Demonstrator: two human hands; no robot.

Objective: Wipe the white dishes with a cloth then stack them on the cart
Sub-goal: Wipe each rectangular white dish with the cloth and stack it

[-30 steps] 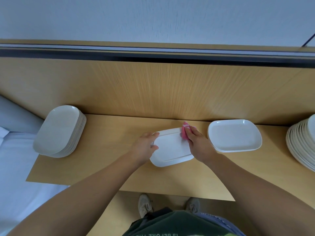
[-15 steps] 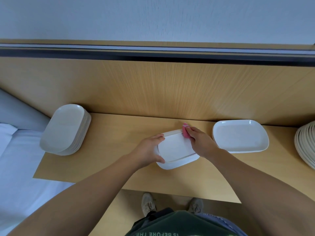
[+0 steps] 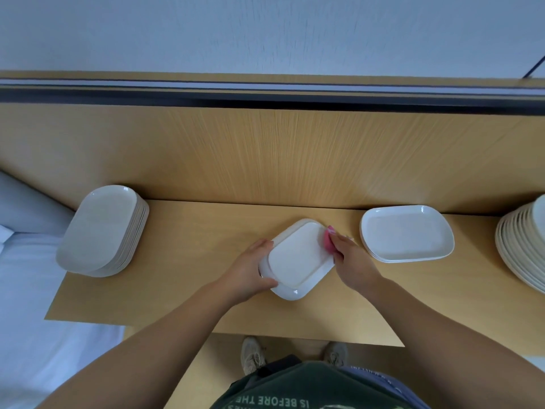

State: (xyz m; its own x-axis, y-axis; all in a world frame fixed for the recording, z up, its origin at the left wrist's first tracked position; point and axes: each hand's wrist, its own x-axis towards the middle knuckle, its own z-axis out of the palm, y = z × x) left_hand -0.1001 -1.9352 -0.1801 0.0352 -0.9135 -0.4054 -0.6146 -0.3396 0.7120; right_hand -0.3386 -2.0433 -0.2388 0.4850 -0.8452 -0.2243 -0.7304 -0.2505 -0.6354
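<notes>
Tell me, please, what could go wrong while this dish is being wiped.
The left hand grips the dish by one edge, so the push of the pink cloth in the right hand could make it slip. The left stack sits at the edge of the table; a bump might topple it.

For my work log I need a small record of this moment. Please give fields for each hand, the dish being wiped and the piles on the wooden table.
Left hand: grips the left edge of the white rectangular ceramic dish
Right hand: presses the pink cloth on the dish's far right corner
Left end: tall pile of white oblong dishes on the light wooden table
Right of hands: short pile of white rectangular dishes
Far right: cream-white plates, stacked, partly cut off
</notes>
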